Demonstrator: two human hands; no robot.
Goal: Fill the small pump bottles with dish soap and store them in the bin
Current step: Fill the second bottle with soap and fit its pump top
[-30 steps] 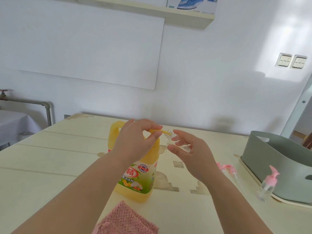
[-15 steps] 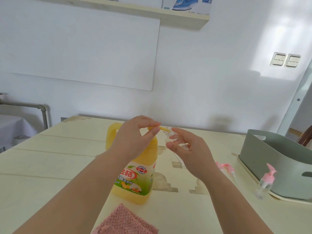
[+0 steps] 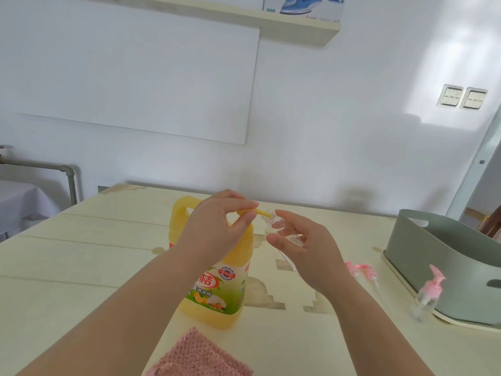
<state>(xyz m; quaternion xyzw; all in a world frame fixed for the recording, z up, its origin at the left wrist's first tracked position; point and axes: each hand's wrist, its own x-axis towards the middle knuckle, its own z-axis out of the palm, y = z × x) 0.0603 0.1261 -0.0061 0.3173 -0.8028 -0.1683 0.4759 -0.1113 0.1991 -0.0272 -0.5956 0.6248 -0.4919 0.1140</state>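
Grip unchanged since a second ago: my left hand [image 3: 217, 232] still pinches the nozzle [image 3: 260, 212] of the soap jug [image 3: 217, 297]; right hand [image 3: 306, 253] holds the clear bottle [image 3: 274, 222] tilted, mouth at the nozzle tip. Filling likely ongoing; bin [image 3: 433, 256] well apart.

Pictured on one pale wooden table [image 3: 81, 253]: one large yellow plastic dish-soap jug [image 3: 217, 291], two small clear plastic bottles, namely one uncapped bottle [image 3: 273, 222] and one pink-pumped bottle [image 3: 428, 297], two loose pink pump heads [image 3: 355, 268], one grey-green plastic bin [image 3: 433, 253], one pink fluffy cloth [image 3: 195, 356] and two wall switches [image 3: 461, 97].
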